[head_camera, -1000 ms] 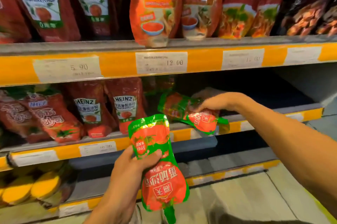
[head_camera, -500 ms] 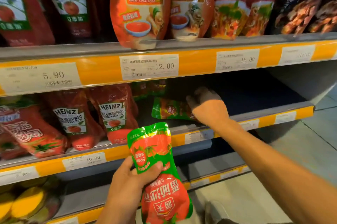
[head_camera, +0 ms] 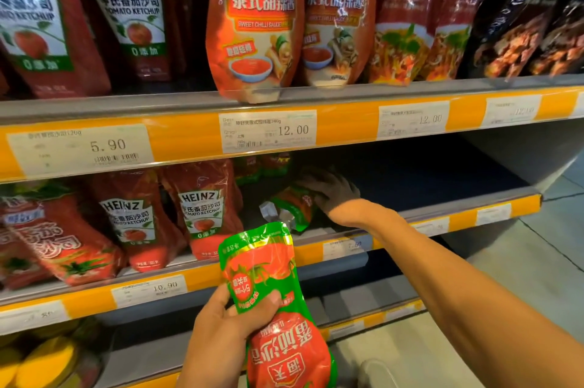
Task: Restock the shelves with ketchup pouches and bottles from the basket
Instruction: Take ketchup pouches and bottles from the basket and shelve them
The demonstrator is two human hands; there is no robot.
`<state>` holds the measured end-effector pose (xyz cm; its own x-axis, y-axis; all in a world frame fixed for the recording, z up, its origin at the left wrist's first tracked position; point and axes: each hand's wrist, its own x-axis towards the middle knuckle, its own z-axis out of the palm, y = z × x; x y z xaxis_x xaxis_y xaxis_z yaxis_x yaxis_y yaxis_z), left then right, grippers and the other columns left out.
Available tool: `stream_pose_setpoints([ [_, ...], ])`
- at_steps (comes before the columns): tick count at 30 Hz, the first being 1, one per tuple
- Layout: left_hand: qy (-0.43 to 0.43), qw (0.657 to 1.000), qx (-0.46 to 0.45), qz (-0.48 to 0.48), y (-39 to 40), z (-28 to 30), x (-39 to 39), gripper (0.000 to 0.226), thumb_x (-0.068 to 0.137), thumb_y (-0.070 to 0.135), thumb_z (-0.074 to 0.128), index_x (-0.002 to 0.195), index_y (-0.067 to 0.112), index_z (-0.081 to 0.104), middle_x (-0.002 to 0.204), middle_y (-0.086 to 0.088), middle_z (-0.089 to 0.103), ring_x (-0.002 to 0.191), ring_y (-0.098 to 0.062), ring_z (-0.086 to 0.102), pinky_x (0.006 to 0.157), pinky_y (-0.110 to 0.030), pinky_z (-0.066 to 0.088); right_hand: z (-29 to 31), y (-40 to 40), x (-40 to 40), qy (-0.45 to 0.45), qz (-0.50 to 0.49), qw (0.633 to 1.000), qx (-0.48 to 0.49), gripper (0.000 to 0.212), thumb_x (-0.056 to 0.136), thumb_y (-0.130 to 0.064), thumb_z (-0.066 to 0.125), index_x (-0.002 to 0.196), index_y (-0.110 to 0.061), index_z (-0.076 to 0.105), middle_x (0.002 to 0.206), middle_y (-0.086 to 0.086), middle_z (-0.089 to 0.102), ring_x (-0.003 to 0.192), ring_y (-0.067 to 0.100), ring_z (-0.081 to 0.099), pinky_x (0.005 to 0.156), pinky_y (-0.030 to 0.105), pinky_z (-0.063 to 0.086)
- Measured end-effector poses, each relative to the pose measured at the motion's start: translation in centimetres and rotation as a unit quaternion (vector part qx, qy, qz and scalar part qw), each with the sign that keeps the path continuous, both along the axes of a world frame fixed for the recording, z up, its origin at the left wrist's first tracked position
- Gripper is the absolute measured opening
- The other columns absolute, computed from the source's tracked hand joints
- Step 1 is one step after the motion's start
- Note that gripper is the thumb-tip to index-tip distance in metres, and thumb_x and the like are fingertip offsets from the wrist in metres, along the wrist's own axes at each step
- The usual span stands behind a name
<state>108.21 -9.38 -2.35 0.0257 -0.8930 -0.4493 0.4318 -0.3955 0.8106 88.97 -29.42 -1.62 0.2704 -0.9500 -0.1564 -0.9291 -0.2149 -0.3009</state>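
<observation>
Glossy green-red pouch (head_camera: pixel 278 299) in left hand (head_camera: pixel 221 334) grip, upside-down.

Right hand (head_camera: pixel 331 193) shadowed — grip on pouch (head_camera: pixel 292 205) unclear.

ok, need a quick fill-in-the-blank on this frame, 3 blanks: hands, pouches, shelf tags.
1. The left hand grips a green and red ketchup pouch, printed text turned ____.
2. The right hand reaches onto the ____ shelf, at another green pouch.
3. The price tag below the sweet chilli sauce pouch reads ____.

Missing: upside down; middle; 12.00
</observation>
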Motion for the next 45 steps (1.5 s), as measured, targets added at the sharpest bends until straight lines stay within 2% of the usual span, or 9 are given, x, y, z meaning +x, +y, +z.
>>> stream_pose_setpoints([
  [3, 0.003, 1.000, 0.002, 0.001, -0.1, 0.0, 0.2, 0.064, 0.050, 0.006, 0.080, 0.113, 0.007, 0.068, 0.094, -0.020, 0.076, 0.079, -0.035, 0.075, 0.072, -0.041, 0.053, 0.1, 0.0, 0.9, -0.106, -0.171, 0.979, -0.017, 0.051, 0.105, -0.037, 0.044, 0.154, -0.025, 0.036, 0.159, 0.011, 0.032, 0.145, 0.035, 0.029, 0.114, 0.049, 0.027],
  [5, 0.006, 1.000, 0.004, 0.003, -0.1, 0.0, 0.2, 0.065, 0.050, 0.007, 0.081, 0.113, 0.008, 0.068, 0.094, -0.020, 0.076, 0.078, -0.035, 0.075, 0.071, -0.041, 0.053, 0.1, 0.3, 1.8, -0.153, -0.287, 0.946, -0.009, 0.081, 0.096, -0.061, 0.049, 0.154, -0.010, 0.027, 0.156, 0.017, 0.034, 0.142, 0.038, 0.032, 0.111, 0.048, 0.029],
  [8, 0.004, 1.000, 0.002, 0.000, 0.2, 0.0, 0.2, 0.064, 0.049, 0.008, 0.080, 0.112, 0.009, 0.068, 0.093, -0.018, 0.077, 0.076, -0.033, 0.075, 0.071, -0.040, 0.052, 0.1, 0.5, 2.9, -0.128, -0.305, 0.942, 0.060, 0.119, 0.074, -0.086, 0.055, 0.153, -0.003, 0.022, 0.154, 0.018, 0.035, 0.142, 0.038, 0.032, 0.112, 0.049, 0.031],
  [14, -0.005, 1.000, -0.007, 0.006, 0.7, 0.2, 0.5, 0.060, 0.053, 0.006, 0.079, 0.112, 0.008, 0.069, 0.092, -0.019, 0.076, 0.076, -0.032, 0.075, 0.071, -0.039, 0.053, 0.7, -0.5, 2.9, -0.276, -0.261, 0.916, 0.129, 0.092, 0.075, -0.050, 0.083, 0.147, -0.010, 0.042, 0.141, 0.011, 0.053, 0.117, 0.028, 0.056, 0.091, 0.034, 0.051],
  [24, 0.008, 1.000, -0.003, 0.006, 0.9, -0.4, 0.9, 0.060, 0.054, 0.008, 0.079, 0.113, 0.006, 0.068, 0.098, -0.020, 0.076, 0.083, -0.037, 0.075, 0.075, -0.042, 0.055, -0.2, 1.1, 1.7, -0.554, -0.305, 0.773, 0.053, 0.050, 0.074, -0.008, 0.087, 0.112, -0.014, 0.056, 0.093, 0.002, 0.066, 0.083, 0.018, 0.064, 0.074, 0.034, 0.056],
  [28, 0.004, 1.000, 0.001, 0.017, 0.9, -0.6, 1.1, 0.064, 0.048, 0.007, 0.079, 0.111, 0.004, 0.068, 0.095, -0.021, 0.075, 0.079, -0.036, 0.075, 0.073, -0.042, 0.055, -0.3, 1.5, 2.4, -0.558, -0.211, 0.802, -0.023, 0.043, 0.076, -0.007, 0.085, 0.099, -0.030, 0.055, 0.096, -0.011, 0.068, 0.084, -0.001, 0.065, 0.065, 0.016, 0.052],
  [33, -0.008, 0.999, 0.004, 0.037, 1.3, -1.1, 1.7, 0.064, 0.045, 0.011, 0.080, 0.108, 0.006, 0.068, 0.090, -0.016, 0.077, 0.070, -0.027, 0.076, 0.050, -0.030, 0.057, -1.2, 1.8, 2.6, -0.481, -0.102, 0.871, -0.008, 0.044, 0.079, -0.015, 0.085, 0.108, -0.033, 0.056, 0.101, -0.020, 0.066, 0.088, -0.012, 0.062, 0.071, 0.008, 0.051],
  [38, -0.020, 0.997, -0.020, 0.074, 1.3, -1.3, 2.5, 0.067, 0.041, 0.011, 0.083, 0.106, 0.010, 0.070, 0.091, -0.013, 0.077, 0.072, -0.024, 0.075, 0.049, -0.025, 0.055, -0.9, 1.1, 2.8, -0.378, -0.079, 0.921, -0.043, 0.050, 0.081, -0.033, 0.083, 0.124, -0.017, 0.065, 0.119, 0.002, 0.071, 0.110, 0.018, 0.065, 0.095, 0.036, 0.053],
  [45, -0.033, 0.993, -0.044, 0.101, 1.0, -1.5, 3.1, 0.059, 0.049, 0.013, 0.081, 0.107, 0.015, 0.070, 0.096, -0.010, 0.077, 0.077, -0.021, 0.075, 0.067, -0.034, 0.054, -0.3, -1.3, 6.0, -0.371, -0.059, 0.924, -0.073, 0.056, 0.083, -0.029, 0.082, 0.132, -0.013, 0.060, 0.128, 0.006, 0.068, 0.118, 0.022, 0.063, 0.095, 0.030, 0.048],
])
